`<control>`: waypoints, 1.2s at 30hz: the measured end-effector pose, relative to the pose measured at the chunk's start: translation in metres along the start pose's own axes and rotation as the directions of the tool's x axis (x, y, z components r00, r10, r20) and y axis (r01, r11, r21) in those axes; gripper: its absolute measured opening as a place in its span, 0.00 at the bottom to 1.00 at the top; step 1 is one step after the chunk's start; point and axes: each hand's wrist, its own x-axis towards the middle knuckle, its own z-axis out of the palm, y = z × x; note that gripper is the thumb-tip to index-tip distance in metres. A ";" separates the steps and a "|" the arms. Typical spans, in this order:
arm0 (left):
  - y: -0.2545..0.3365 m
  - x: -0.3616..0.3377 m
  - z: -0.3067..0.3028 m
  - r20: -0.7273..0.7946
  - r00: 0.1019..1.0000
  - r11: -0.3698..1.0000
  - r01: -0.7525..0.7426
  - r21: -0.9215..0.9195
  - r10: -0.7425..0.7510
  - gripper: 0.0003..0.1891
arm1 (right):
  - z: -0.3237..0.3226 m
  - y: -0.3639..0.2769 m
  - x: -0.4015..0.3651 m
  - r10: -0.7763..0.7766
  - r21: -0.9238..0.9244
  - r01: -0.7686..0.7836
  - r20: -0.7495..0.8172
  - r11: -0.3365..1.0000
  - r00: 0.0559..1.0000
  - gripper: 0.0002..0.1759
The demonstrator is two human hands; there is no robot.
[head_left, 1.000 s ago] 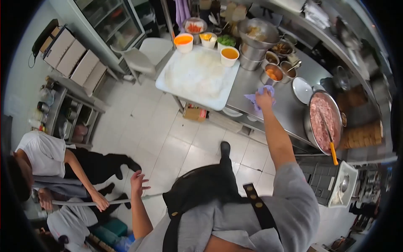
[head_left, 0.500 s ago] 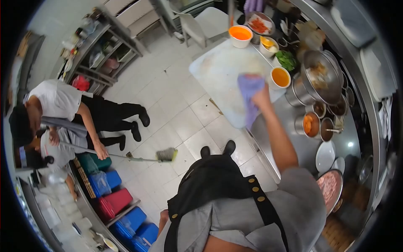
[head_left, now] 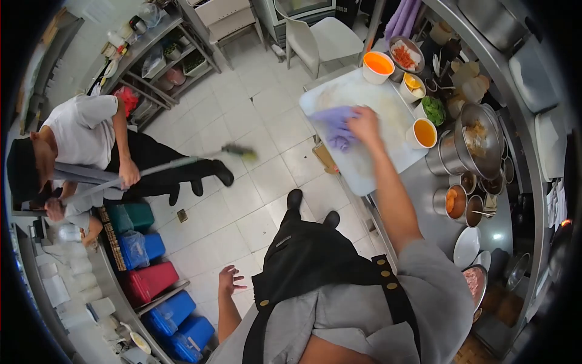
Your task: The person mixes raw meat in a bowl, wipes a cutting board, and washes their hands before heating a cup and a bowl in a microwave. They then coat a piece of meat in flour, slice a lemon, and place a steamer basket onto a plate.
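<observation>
One purple cloth (head_left: pixel 333 126) is gripped by the nearer right hand (head_left: pixel 364 124), bunched toward nine o'clock on the board (head_left: pixel 357 167); the left hand (head_left: pixel 230 279) is held empty, fingers parted.

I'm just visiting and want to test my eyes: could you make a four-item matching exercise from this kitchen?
1. Cloth
2. Left hand
3. Long pole
4. Chair

A. In a co-worker's grasp
B. White, standing on the floor
C. Purple, at the right hand
D. Holding nothing

Pairs: 1-C, 2-D, 3-A, 4-B.
</observation>
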 end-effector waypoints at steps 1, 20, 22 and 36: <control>0.019 0.004 0.001 0.036 0.998 0.998 -0.051 0.028 0.050 0.23 | -0.033 0.010 -0.007 0.014 -0.209 -0.003 0.055 0.978 0.998 0.20; 0.503 -0.006 0.408 0.562 0.016 -0.057 -0.992 0.112 0.827 0.24 | -0.052 -0.015 -0.260 0.408 0.200 -0.384 -0.101 0.902 0.907 0.25; 0.493 0.003 0.461 0.558 -0.191 -0.427 -0.842 0.329 0.808 0.21 | -0.059 0.035 -0.340 0.555 0.173 -0.530 -0.164 0.830 0.815 0.23; 0.262 -0.040 0.444 0.583 -0.263 -0.288 -0.956 -0.053 0.768 0.21 | -0.066 0.081 -0.440 0.579 0.283 -0.541 -0.067 0.792 0.813 0.25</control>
